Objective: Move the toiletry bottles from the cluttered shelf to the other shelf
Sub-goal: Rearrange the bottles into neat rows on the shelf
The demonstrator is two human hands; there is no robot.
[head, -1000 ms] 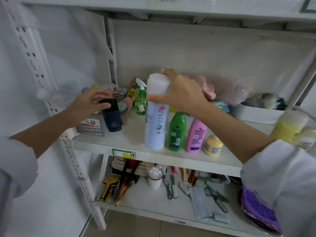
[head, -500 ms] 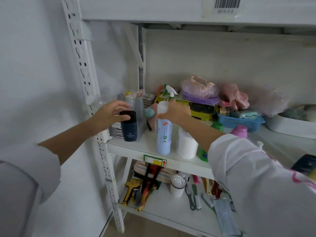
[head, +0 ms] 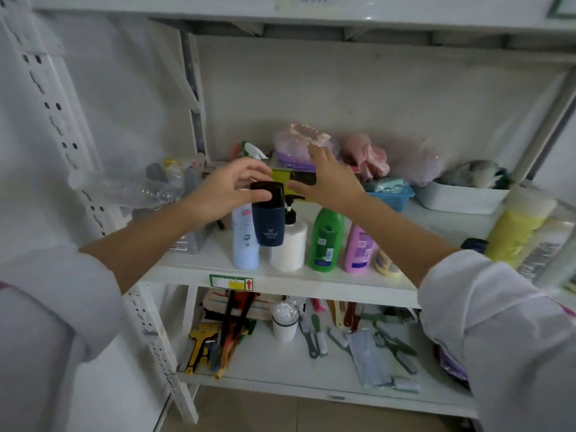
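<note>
My left hand [head: 229, 188] grips the black cap of a dark navy bottle [head: 268, 224], held in the air in front of the shelf [head: 280, 277]. Behind it on the shelf stand a pale blue spray bottle [head: 244, 241], a white pump bottle [head: 288, 244], a green bottle [head: 325, 240], a pink bottle [head: 358, 249] and a small yellow jar [head: 385, 263]. My right hand [head: 327, 179] hovers just right of the navy bottle's cap, fingers spread, holding nothing.
Behind the bottles lie bagged pink items [head: 307, 145], a blue basket [head: 391, 194] and a white tub [head: 461, 198]. A grey organiser [head: 193, 241] stands at the left. Yellow and white bottles [head: 517, 229] stand at the right edge. Tools [head: 224, 332] fill the lower shelf.
My left hand has lifted the navy bottle off the shelf's left end and carried it right, in front of the row. My right hand has let go of the blue spray bottle.
</note>
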